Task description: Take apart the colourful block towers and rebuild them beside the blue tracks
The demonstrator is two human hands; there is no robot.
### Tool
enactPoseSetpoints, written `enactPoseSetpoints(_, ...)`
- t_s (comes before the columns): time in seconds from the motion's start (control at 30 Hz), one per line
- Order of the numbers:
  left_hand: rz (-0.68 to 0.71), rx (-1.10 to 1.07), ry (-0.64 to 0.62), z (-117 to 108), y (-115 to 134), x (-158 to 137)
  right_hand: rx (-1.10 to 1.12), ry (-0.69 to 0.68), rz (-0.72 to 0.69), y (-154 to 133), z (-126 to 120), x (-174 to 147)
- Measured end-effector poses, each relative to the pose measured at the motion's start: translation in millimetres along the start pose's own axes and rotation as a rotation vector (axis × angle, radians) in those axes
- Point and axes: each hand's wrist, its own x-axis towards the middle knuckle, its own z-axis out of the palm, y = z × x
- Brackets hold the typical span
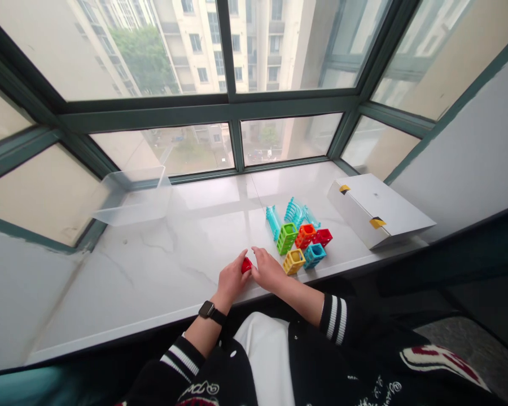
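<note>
Pinching a red piece (246, 265) over the sill's (182, 254) front: left hand (232, 277), fingers curled round it; right hand (268, 272) half-curled at its side, grip unclear. Just right, yellow block (293, 264), blue block (314, 257). Behind: green block (287, 239), orange block (305, 237), red block (323, 237). Turquoise pieces (273, 222) farther; box (381, 203) right, tub (131, 213) left.

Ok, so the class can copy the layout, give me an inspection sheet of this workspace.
Surface: white ledge, grey veining
Job's things: red piece; green block, orange block, dark-red block, yellow block, blue block, grouped; clear blue pieces behind
Clutter: clear tub left, white box right
Hands: left hand holds red piece; right hand beside it, grip unclear
Cables: nothing seen
Surroundings: dark window frame, buildings outside
</note>
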Motion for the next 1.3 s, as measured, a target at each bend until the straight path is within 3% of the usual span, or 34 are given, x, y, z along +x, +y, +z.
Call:
enactPoseSetpoints(0.2,-0.001,-0.028,0.017,-2.5,1.2,-2.6,0.013,-0.140,0.137,9.6,13.3,-0.9)
enactPoseSetpoints(0.63,0.100,-0.229,0.092,10.3,-11.6,-4.8,0.229,0.015,0.133,6.8,8.0,1.7)
enactPoseSetpoints(0.83,0.071,-0.268,0.156,10.9,-12.8,-4.0,0.633,0.177,0.003,-5.0,-19.1,-3.6)
enactPoseSetpoints(1.0,0.064,-0.436,0.189,6.2,-7.2,3.0,0.967,0.142,-0.064,-16.7,-33.0,-11.1)
enactPoseSetpoints(1.17,0.073,-0.689,0.273,-3.7,-0.4,16.1,1.138,0.113,-0.014,-12.6,-31.0,-10.8)
enactPoseSetpoints(1.3,0.079,-0.890,0.358,-25.2,10.8,14.1,1.180,0.131,0.027,-7.6,-26.1,-11.2)
